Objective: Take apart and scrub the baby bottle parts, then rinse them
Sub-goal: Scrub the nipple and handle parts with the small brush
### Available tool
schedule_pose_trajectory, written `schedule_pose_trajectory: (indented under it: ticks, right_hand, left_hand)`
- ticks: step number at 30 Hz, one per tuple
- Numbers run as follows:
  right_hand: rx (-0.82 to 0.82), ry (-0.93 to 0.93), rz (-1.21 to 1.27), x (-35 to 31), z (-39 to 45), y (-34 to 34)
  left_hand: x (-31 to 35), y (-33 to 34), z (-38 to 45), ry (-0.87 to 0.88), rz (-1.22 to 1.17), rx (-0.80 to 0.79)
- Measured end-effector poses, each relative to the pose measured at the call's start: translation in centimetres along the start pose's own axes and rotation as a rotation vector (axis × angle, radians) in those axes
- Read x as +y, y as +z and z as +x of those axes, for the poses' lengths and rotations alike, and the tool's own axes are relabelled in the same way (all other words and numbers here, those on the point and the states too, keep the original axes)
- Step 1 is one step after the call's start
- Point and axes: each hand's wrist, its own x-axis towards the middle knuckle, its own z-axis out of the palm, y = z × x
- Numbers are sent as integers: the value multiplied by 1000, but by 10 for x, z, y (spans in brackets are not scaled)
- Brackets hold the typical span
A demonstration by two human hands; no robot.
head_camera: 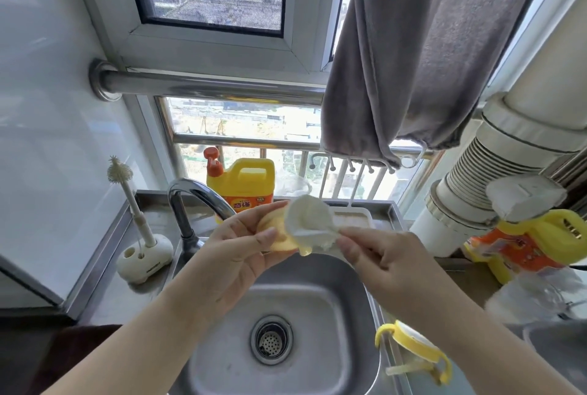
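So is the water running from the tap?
Off. No stream falls from the faucet, and the sink basin holds no pooled water.

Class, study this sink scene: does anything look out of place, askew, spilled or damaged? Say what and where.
One thing stands out: the yellow-handled bottle collar with its straw lies tipped on the counter edge right of the sink, partly overhanging the basin. Otherwise nothing looks spilled or broken; the left hand and right hand hold a soapy bottle part above the sink.
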Motion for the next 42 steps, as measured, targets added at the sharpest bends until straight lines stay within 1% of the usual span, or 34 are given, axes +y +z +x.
schedule_pose_trajectory:
  ticks: [1,3,6,11,14,15,18,20,22,25,28,30,33,35,36,39,40,42]
  right_hand:
    - [11,7,0,2,1,0]
    - [38,46,15,7,2,0]
    - [-5,61,97,8,0,3]
    - [-2,38,112,1,0,9]
    - [12,63,94,7,0,4]
    - [27,88,71,10,1,2]
    - [49,154,46,15,-1,1]
    - [32,112,78,8,-3,5]
    - [50,75,92,5,-1,7]
    - [105,132,89,12,4,3]
    - [40,66,121,8,2,3]
    - [32,68,110,9,0,4]
    - [50,101,121,12,-1,3]
    - [30,69,144,9,-2,5]
    - [25,53,143,8,-4,5]
    - [23,62,124,6,-4,4]
    - [18,70,122,6,-3,4]
    - [1,63,122,5,-3,4]
  left_hand:
    - [1,0,0,-6,-23,1]
    - [1,1,1,-9,-62,55]
    - [1,8,1,-10,-37,144]
    - [-3,12,1,-25,162,130]
    - [-2,9,3,-34,280,180]
    - [-2,8,3,-39,276,199]
    - [-4,9,4,-65,181,180]
    - [-4,12,5,-58,141,172]
    - [-5,14,5,-59,107,152]
    - [-6,15,3,-79,23,103]
    - [-6,12,4,-65,-13,90]
    - [-6,12,4,-66,-11,99]
    - [-7,13,1,-91,39,106]
    - [-4,12,0,-97,78,96]
    - [-4,11,-1,-96,154,92]
    - [-2,9,-2,-105,482,69]
    - [-1,9,-2,-92,524,68]
    - [0,9,-1,-50,519,81]
